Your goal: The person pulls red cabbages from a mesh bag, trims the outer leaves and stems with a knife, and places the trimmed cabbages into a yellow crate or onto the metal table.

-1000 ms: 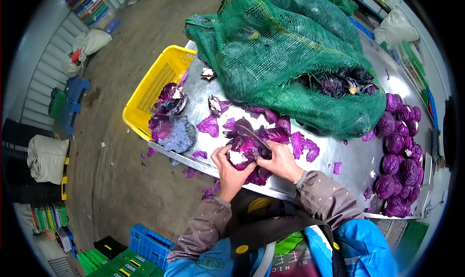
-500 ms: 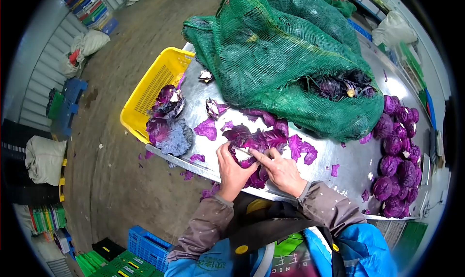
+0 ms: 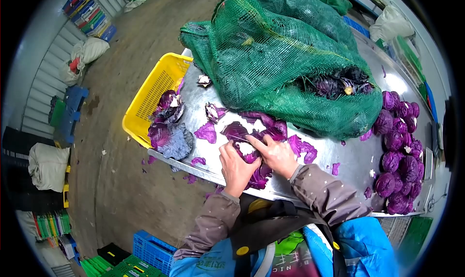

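A purple cabbage [image 3: 248,150] with its pale cut base facing up is between my two hands at the table's near edge. My left hand [image 3: 236,169] is wrapped round its left side. On its right, my right hand [image 3: 275,156] has its fingers bent over the top of the cabbage; a thin edge shows by the fingertips, too small to make out. Loose purple leaves [image 3: 259,176] lie beneath and around both hands. Beyond them a large green mesh sack [image 3: 290,59] of cabbages lies on the metal table [image 3: 334,153], with dark heads showing through its opening.
Trimmed cabbages [image 3: 399,165] are piled at the table's right end. A yellow basket [image 3: 147,100] stands at the left edge, with outer leaves [image 3: 169,139] beside it. Blue [image 3: 152,250] and green crates [image 3: 131,267] are on the floor at the lower left.
My right hand has shifted slightly up and left over the cabbage, whose pale base now shows more. The whole view has moved a little.
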Motion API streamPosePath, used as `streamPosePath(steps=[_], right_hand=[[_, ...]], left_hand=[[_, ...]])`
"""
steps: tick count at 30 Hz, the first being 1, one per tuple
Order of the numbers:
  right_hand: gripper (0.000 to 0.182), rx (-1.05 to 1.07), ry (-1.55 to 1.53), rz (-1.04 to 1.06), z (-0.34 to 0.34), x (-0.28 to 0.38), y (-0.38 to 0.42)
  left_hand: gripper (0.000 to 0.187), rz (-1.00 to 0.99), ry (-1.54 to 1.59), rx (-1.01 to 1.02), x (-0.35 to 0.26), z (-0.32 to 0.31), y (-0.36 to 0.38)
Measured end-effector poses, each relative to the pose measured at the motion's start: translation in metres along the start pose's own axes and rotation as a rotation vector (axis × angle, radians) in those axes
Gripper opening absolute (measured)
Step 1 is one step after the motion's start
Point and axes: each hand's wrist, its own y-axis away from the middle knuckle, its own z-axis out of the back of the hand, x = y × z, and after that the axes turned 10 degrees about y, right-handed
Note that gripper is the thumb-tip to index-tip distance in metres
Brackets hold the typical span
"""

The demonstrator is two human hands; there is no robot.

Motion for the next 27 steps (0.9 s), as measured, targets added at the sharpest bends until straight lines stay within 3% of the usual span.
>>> streamPosePath(steps=[5,8,13,15,19,21,23,25,27], right_hand=[[0.036,0.020,-0.103,-0.230,-0.008,0.009,-0.004],[0.030,0.127,-0.228,-0.396,-0.013,-0.012,-0.012],[0.028,0.124,-0.340,-0.435,-0.032,-0.019,-0.018],[0.027,0.105,-0.323,-0.501,-0.044,-0.027,-0.023],[0.028,0.162,-0.423,-0.495,-0.049,-0.040,-0.029],[0.028,0.132,-0.601,-0.513,-0.041,-0.044,-0.024],[0.026,0.184,-0.806,-0.596,-0.031,-0.049,-0.015],[0.021,0.147,-1.124,-0.621,-0.032,-0.055,-0.005],[0.022,0.175,-1.229,-0.632,-0.018,-0.058,-0.003]], left_hand=[[0.081,-0.008,0.050,-0.029,0.000,-0.003,0.004],[0.081,-0.154,-0.004,-0.045,-0.003,-0.005,0.016],[0.083,-0.105,0.149,-0.039,0.022,0.001,0.019],[0.085,-0.171,0.260,0.028,0.029,0.008,0.016],[0.082,-0.046,0.451,0.140,0.048,0.021,0.007],[0.083,-0.020,0.478,0.175,0.053,0.029,0.002],[0.086,0.267,0.993,0.366,0.053,0.043,-0.006],[0.090,0.225,0.982,0.410,0.050,0.057,-0.012],[0.092,0.204,1.102,0.530,0.035,0.068,-0.017]])
